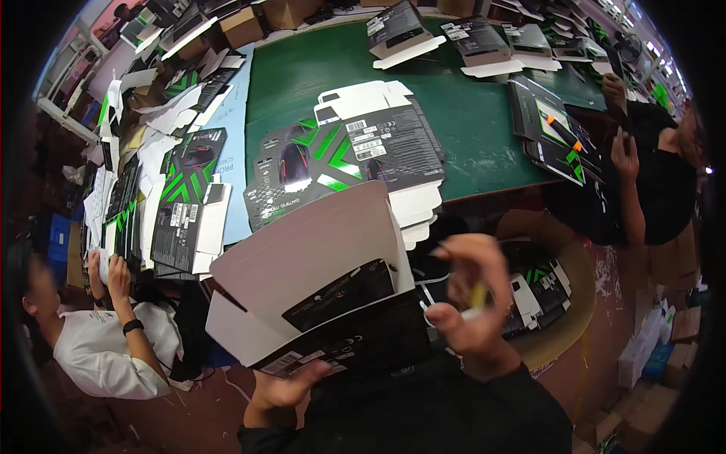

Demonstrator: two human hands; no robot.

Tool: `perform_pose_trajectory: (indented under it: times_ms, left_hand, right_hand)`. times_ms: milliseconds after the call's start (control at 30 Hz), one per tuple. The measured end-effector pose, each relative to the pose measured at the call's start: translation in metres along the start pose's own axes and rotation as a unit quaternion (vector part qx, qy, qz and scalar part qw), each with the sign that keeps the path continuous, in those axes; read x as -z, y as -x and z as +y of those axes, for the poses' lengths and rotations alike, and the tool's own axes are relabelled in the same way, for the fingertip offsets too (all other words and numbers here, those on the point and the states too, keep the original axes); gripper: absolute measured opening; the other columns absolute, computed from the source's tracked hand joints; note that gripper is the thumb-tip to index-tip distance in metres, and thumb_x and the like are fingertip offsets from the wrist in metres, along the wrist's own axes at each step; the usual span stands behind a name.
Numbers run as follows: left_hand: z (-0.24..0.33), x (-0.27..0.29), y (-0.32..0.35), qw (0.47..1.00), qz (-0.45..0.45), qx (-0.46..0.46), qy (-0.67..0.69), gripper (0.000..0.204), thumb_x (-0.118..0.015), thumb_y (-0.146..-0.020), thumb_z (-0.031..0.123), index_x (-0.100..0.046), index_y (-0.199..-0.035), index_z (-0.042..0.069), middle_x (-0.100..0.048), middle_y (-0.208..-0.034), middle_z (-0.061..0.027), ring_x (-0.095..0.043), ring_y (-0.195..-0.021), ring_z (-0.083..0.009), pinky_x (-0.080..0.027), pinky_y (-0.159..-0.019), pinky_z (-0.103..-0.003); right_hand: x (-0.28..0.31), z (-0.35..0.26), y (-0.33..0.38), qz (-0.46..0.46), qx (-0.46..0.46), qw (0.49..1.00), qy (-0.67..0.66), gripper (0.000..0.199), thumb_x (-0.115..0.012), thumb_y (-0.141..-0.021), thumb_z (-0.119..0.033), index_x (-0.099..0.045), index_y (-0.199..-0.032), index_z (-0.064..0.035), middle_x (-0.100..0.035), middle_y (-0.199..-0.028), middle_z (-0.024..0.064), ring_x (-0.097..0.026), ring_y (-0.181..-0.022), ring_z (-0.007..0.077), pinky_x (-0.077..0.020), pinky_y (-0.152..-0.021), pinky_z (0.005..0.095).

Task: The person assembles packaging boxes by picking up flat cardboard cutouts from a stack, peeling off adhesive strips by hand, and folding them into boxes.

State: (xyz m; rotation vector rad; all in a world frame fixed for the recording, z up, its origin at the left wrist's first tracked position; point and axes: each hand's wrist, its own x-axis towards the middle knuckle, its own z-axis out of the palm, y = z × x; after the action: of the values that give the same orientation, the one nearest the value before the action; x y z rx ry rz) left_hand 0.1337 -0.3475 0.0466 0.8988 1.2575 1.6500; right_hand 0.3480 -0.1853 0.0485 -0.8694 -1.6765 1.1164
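One half-formed carton (318, 291), black-printed outside and plain white inside, sits tilted in front of the person's chest in the head view, its flaps open and unfolded. The left hand (291, 390) grips it from below at the lower edge, fingers closed on the black printed panel. The right hand (473, 299), blurred, hovers just beside the carton's right edge with its fingers curled around what looks like a small yellow-and-white item (478, 296); what it is cannot be told.

Judged from this view, the work is well short of finished: the carton in hand is not yet closed, and a thick stack of flat box blanks (348, 155) printed in black and green lies untouched on the green tabletop (469, 113) just beyond it. A second spread of flat blanks (185, 204) lies to the left. Several boxes already folded up (401, 30) stand along the far edge of the tabletop.

A co-worker in a white shirt (98, 344) bends over blanks at the left, and a co-worker in black (665, 181) handles more blanks (556, 132) at the right.
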Motion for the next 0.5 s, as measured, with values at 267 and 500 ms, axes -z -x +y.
perform_pose_trajectory:
  times_ms: [267,500]
  left_hand:
    - [-0.031,0.028,-0.011,0.984,-0.134,0.092,0.071,0.065,-0.078,-0.077,-0.002,-0.05,-0.137,-0.004,-0.064,-0.123,-0.0149,-0.065,-0.108,-0.0225,-0.054,-0.093,-0.037]
    - [-0.049,0.035,-0.011,0.979,-0.066,0.184,0.065,0.072,-0.07,-0.084,-0.005,-0.038,-0.149,-0.002,-0.062,-0.129,-0.0143,-0.062,-0.115,-0.0217,-0.05,-0.099,-0.036]
  right_hand:
    - [-0.012,0.044,0.011,-0.248,-0.227,0.873,-0.352,0.076,-0.087,-0.074,-0.055,-0.061,-0.118,0.002,-0.066,-0.107,0.0046,-0.057,-0.1,0.01,-0.0468,-0.086,0.0264]
    - [-0.014,0.059,0.019,-0.126,-0.156,0.975,-0.092,0.044,-0.081,-0.088,-0.019,-0.063,-0.121,0.0035,-0.072,-0.103,0.0088,-0.061,-0.081,0.0083,-0.0503,-0.074,0.0251]
